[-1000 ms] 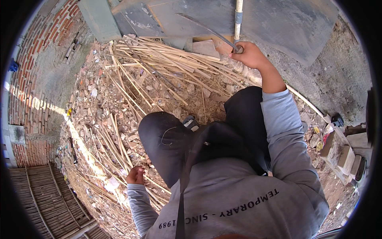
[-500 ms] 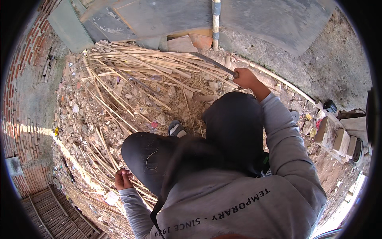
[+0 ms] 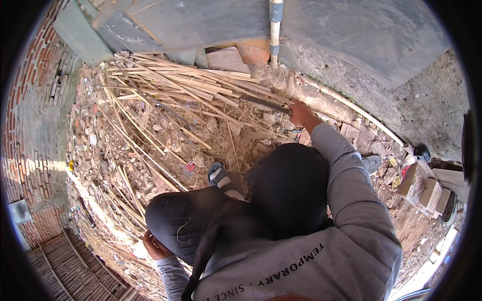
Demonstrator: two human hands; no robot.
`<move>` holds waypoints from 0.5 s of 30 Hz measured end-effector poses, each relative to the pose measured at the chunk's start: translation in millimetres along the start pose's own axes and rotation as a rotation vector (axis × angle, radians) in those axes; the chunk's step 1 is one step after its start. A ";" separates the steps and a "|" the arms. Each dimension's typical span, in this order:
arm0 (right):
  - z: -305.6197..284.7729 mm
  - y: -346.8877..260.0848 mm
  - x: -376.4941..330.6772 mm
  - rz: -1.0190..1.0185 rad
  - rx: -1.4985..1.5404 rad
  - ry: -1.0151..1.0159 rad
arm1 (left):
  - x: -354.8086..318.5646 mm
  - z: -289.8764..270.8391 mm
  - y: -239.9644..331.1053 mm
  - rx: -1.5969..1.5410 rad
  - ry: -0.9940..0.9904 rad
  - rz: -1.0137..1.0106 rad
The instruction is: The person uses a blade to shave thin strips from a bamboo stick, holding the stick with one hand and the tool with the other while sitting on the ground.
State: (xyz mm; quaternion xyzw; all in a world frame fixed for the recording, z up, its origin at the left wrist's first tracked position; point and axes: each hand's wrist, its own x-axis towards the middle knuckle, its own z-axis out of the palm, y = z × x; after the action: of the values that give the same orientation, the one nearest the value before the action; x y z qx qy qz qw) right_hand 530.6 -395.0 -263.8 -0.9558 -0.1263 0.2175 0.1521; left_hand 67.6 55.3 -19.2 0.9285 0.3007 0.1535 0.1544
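Note:
My right hand [image 3: 303,115] is closed around the dark handle of a machete [image 3: 266,104], ahead of my right knee. Its blade points left, over the right end of a pile of split bamboo strips [image 3: 186,83]. My left hand [image 3: 155,247] is against the outer side of my left knee, low at the left. Its fingers look curled, but their tips are hidden by the knee, and nothing shows in them. More thin bamboo strips [image 3: 131,188] are scattered over the ground beyond that knee.
Rubble and dry litter [image 3: 211,133] cover the ground. Grey panels [image 3: 211,22] and a pipe [image 3: 274,32] stand ahead. A long pale pipe [image 3: 356,105] runs along the wall at right, near several blocks [image 3: 427,193]. A brick wall [image 3: 30,125] rises at left.
My right hand has come slightly back and left, and the machete with it. The left hand has moved down and in against the left knee. Both knees have shifted nearer.

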 end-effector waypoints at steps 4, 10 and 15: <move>6.1 4.3 0.6 0.035 -0.013 -0.016 | -9.7 -1.9 -14.8 -0.030 0.008 -0.094; -2.8 -10.6 -23.1 0.003 0.036 -0.018 | -17.3 -8.5 -14.3 -0.050 0.002 -0.155; -12.9 -3.9 -61.9 -0.054 0.091 -0.012 | -18.5 -0.9 -16.3 -0.151 0.039 -0.117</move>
State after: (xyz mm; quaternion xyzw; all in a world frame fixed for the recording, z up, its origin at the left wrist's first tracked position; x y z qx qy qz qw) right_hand 481.7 -413.5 -227.9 -0.9428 -0.1428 0.2247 0.2006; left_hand 44.6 56.9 -28.1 0.8919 0.3452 0.1845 0.2266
